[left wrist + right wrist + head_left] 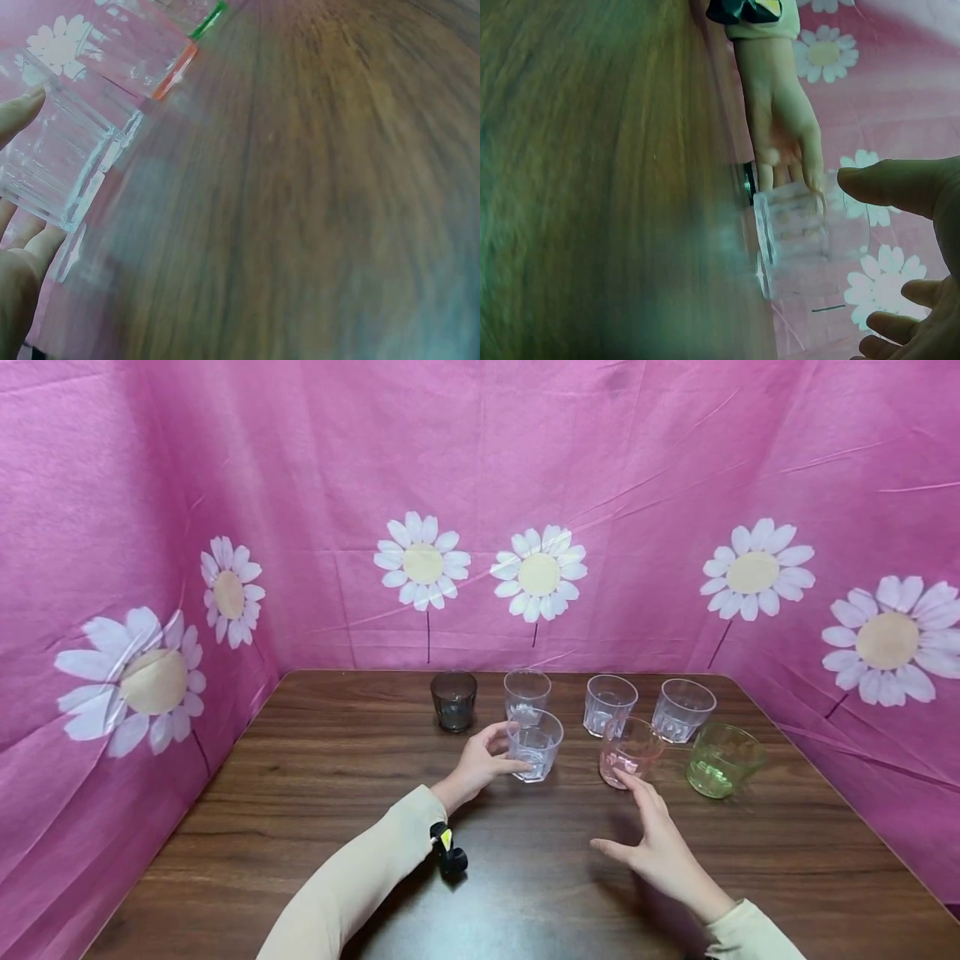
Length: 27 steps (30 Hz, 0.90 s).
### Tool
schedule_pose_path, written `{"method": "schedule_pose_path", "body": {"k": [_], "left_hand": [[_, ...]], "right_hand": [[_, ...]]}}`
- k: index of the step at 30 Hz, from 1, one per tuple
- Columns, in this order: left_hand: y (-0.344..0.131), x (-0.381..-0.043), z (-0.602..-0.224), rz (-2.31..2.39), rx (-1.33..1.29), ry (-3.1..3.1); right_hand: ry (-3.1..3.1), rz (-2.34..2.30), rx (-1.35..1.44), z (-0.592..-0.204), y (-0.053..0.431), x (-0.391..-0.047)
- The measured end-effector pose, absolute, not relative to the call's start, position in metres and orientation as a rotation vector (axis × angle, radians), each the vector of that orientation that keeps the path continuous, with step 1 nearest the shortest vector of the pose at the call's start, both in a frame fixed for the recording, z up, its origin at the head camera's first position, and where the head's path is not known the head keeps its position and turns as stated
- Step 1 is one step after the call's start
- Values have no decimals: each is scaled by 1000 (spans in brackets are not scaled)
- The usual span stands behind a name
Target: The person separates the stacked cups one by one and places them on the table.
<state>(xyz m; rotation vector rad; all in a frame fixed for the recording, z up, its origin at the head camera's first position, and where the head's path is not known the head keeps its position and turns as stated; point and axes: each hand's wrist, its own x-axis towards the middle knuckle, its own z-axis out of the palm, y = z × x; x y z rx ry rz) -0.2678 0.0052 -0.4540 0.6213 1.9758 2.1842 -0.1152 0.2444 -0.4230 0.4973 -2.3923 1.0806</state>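
Note:
A clear glass tumbler [538,747] stands upright at the front of a group of glasses. My left hand [480,767] holds it from the left, thumb on the near side and fingers round the far side. In the left wrist view the tumbler's faceted wall [64,150] lies between thumb and fingers. My right hand [654,839] is spread with nothing in it, thumb apart from the fingers. Its fingertips overlap the lower part of a pink glass [626,747] in the head view. To the right of that a green glass [716,768] stands upright.
Behind are a dark grey glass [453,702] and three clear ones, a left one [527,683], a middle one [609,706] and a right one [681,710]. The brown wooden table [337,710] ends at a pink daisy-printed cloth [315,527] on three sides.

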Motion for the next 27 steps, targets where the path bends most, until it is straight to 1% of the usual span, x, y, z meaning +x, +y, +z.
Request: {"method": "schedule_pose_path", "body": {"k": [7, 22, 27], "left_hand": [[16, -266, -458, 2176, 640, 1961], [19, -265, -460, 2139, 649, 1958], [15, -263, -454, 2062, 649, 1986]], "right_hand": [[-2438, 1095, 528, -424, 239, -113], [-2547, 1111, 517, -418, 236, -112], [-2584, 1012, 584, -415, 238, -114]]}}
